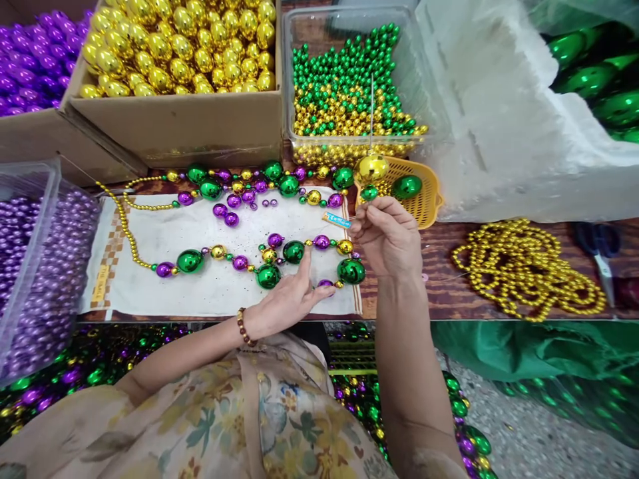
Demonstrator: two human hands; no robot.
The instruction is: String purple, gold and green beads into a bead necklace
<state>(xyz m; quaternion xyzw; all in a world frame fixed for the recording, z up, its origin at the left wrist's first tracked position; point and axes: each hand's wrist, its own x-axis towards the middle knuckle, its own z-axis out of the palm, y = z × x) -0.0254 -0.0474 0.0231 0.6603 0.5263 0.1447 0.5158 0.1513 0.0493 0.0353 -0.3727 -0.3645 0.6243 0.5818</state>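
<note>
My right hand [387,233] is closed in a pinch on the lower end of an upright thin needle [371,113]. A large gold bead [373,169] and a smaller green bead [369,193] sit on it, just above my fingers. Beside those fingers is a small blue label tag [337,221]. My left hand [287,299] rests on the white towel [150,293], index finger stretched and thumb apart. Its fingertips are at a bead strand [239,263] of green, purple and gold beads. A few loose purple beads [231,219] lie farther up the towel.
Behind the towel stand a carton of gold beads [174,120], a clear tub [359,141] and an orange basket [432,199]. A clear purple-bead bin [50,179] is at left. Gold bead strings [524,273] and scissors [602,259] lie at right.
</note>
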